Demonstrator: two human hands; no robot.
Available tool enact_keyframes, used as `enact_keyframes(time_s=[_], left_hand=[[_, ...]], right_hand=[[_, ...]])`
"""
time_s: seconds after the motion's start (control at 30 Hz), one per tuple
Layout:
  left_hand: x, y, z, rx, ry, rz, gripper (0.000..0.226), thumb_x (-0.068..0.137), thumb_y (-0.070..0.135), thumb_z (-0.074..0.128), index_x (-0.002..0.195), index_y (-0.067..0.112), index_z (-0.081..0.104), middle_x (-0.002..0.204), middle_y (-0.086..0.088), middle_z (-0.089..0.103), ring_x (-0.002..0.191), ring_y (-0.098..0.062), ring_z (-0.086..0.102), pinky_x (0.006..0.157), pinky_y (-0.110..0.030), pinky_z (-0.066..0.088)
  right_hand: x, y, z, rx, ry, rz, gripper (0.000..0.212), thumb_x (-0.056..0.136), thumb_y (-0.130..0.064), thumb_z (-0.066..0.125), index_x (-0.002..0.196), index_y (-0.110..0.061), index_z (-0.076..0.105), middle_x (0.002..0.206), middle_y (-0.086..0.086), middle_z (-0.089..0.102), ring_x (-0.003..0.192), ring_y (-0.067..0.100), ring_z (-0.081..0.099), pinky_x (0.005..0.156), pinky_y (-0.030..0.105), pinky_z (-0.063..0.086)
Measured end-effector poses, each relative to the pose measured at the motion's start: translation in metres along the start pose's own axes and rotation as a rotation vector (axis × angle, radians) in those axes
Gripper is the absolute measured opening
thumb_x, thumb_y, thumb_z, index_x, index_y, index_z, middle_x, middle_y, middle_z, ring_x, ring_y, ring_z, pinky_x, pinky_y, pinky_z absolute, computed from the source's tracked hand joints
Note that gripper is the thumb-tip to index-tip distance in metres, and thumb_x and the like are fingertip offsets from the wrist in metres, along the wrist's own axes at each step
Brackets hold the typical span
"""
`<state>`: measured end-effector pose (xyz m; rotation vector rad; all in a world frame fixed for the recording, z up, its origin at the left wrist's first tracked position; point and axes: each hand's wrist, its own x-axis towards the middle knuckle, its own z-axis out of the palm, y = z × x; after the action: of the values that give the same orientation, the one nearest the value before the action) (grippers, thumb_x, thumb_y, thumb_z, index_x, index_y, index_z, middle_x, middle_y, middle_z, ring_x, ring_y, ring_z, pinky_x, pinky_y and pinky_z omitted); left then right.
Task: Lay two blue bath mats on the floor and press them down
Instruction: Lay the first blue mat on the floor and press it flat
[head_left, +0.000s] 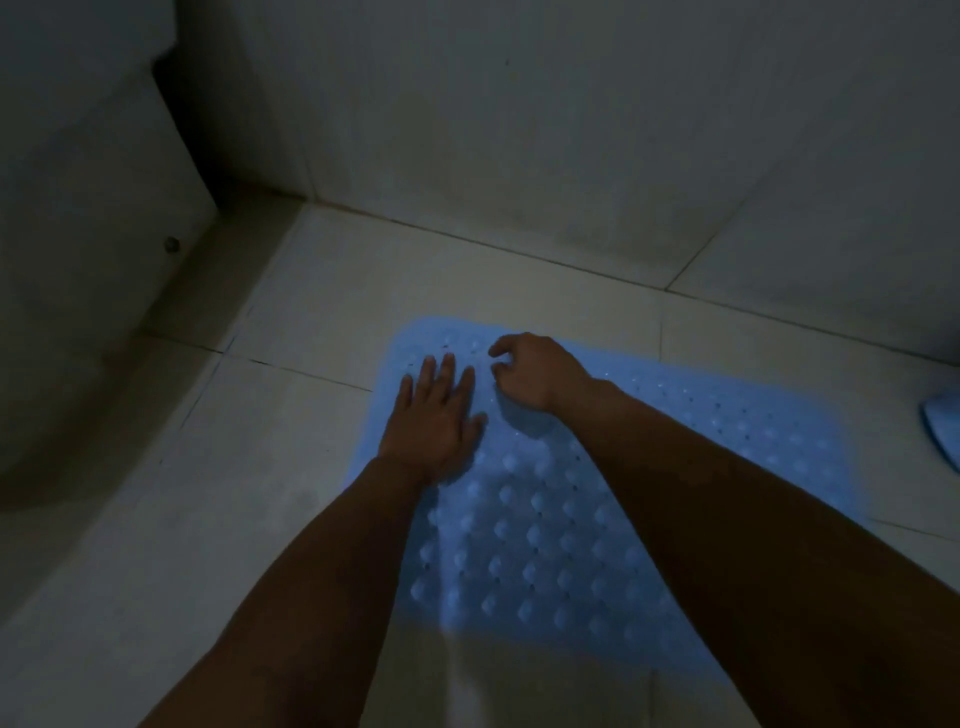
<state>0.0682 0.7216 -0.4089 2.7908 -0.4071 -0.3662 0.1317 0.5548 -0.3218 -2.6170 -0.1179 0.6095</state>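
A blue bath mat (545, 535) with rows of round bumps and small holes lies flat on the tiled floor, its far left corner near the wall. My left hand (436, 415) rests palm down on that far left part, fingers spread. My right hand (530, 371) hovers or touches just beside it, fingers curled downward onto the mat, holding nothing. A second blue piece (943, 431) shows at the right edge of the view, mostly cut off.
The room is dim. A tiled wall (519, 130) runs close behind the mat. A white toilet base (78, 286) with a bolt cap stands at the left. Pale floor tiles (182, 519) stretch left of the mat.
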Motion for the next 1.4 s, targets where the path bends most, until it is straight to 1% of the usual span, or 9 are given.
enact_keyframes(time_s=[0.43, 0.53, 0.6, 0.7, 0.87, 0.97, 1.13, 1.3, 1.4], left_hand=[[0.000, 0.002, 0.022, 0.163, -0.003, -0.018, 0.099, 0.088, 0.085, 0.016, 0.162, 0.023, -0.006, 0.169, -0.008, -0.016, 0.155, -0.029, -0.020, 0.124, -0.057, -0.008], [0.018, -0.001, -0.008, 0.034, -0.200, -0.044, 0.084, 0.097, 0.069, 0.024, 0.163, 0.022, 0.000, 0.170, -0.007, -0.012, 0.157, -0.028, -0.013, 0.126, -0.050, -0.006], [0.027, -0.007, -0.044, -0.208, -0.249, -0.130, 0.063, 0.105, 0.048, 0.038, 0.160, 0.019, 0.026, 0.168, -0.012, 0.019, 0.155, -0.028, 0.019, 0.124, -0.038, 0.017], [0.011, -0.029, -0.083, -0.385, 0.086, -0.238, 0.057, 0.096, 0.038, 0.043, 0.148, 0.020, 0.051, 0.147, -0.012, 0.057, 0.134, -0.031, 0.053, 0.109, -0.037, 0.041], [-0.031, -0.051, -0.074, -0.305, 0.245, -0.281, 0.059, 0.090, 0.036, 0.037, 0.143, 0.016, 0.056, 0.136, -0.018, 0.061, 0.131, -0.037, 0.051, 0.107, -0.048, 0.045], [-0.046, -0.065, -0.058, -0.224, 0.319, -0.263, 0.046, 0.099, 0.027, 0.044, 0.141, 0.013, 0.057, 0.139, -0.014, 0.061, 0.139, -0.036, 0.043, 0.109, -0.049, 0.041], [-0.052, -0.088, -0.038, -0.183, 0.412, -0.232, 0.045, 0.099, 0.027, 0.039, 0.137, 0.012, 0.060, 0.140, -0.010, 0.061, 0.145, -0.036, 0.037, 0.109, -0.052, 0.041], [-0.059, -0.087, -0.036, -0.214, 0.403, -0.283, 0.046, 0.099, 0.024, 0.038, 0.139, 0.013, 0.057, 0.144, -0.010, 0.058, 0.147, -0.034, 0.034, 0.109, -0.052, 0.040], [-0.064, -0.070, -0.042, -0.208, 0.365, -0.285, 0.052, 0.094, 0.024, 0.036, 0.140, 0.013, 0.056, 0.145, -0.010, 0.057, 0.147, -0.033, 0.034, 0.109, -0.051, 0.043]], right_hand=[[-0.016, 0.064, 0.046, 0.167, 0.511, -0.227, 0.020, 0.090, -0.019, 0.060, 0.107, -0.018, 0.071, 0.107, 0.001, 0.067, 0.106, 0.021, 0.058, 0.092, 0.030, 0.045], [-0.024, 0.056, 0.040, 0.134, 0.399, -0.155, 0.025, 0.089, -0.025, 0.054, 0.107, -0.021, 0.071, 0.109, 0.005, 0.066, 0.108, 0.028, 0.059, 0.094, 0.036, 0.047], [-0.028, 0.037, 0.035, 0.115, 0.326, -0.050, 0.025, 0.091, -0.026, 0.052, 0.106, -0.025, 0.072, 0.113, 0.007, 0.065, 0.112, 0.031, 0.059, 0.097, 0.043, 0.049], [-0.037, -0.004, 0.053, 0.102, 0.248, 0.013, 0.029, 0.095, -0.023, 0.051, 0.116, -0.025, 0.070, 0.123, 0.008, 0.063, 0.117, 0.032, 0.059, 0.102, 0.047, 0.048], [-0.046, -0.067, 0.137, -0.113, 0.040, -0.044, 0.063, 0.100, -0.043, 0.035, 0.156, -0.014, 0.026, 0.165, 0.012, 0.018, 0.155, 0.030, 0.010, 0.122, 0.059, 0.013], [-0.054, -0.072, 0.176, -0.255, 0.131, -0.054, 0.085, 0.097, -0.066, 0.017, 0.160, -0.009, 0.007, 0.168, 0.014, -0.004, 0.155, 0.029, -0.013, 0.120, 0.063, -0.002], [-0.052, -0.066, 0.188, -0.320, 0.271, -0.113, 0.096, 0.094, -0.077, 0.013, 0.159, -0.006, 0.006, 0.168, 0.016, -0.005, 0.155, 0.029, -0.013, 0.121, 0.062, -0.001], [-0.044, -0.067, 0.178, -0.241, 0.002, -0.061, 0.100, 0.089, -0.079, 0.018, 0.158, -0.014, -0.013, 0.164, 0.007, -0.028, 0.149, 0.023, -0.031, 0.118, 0.059, -0.017], [-0.033, -0.069, 0.135, -0.033, -0.177, -0.027, 0.079, 0.101, -0.058, 0.036, 0.160, -0.015, 0.008, 0.169, 0.005, -0.009, 0.155, 0.023, -0.010, 0.124, 0.053, -0.006]])
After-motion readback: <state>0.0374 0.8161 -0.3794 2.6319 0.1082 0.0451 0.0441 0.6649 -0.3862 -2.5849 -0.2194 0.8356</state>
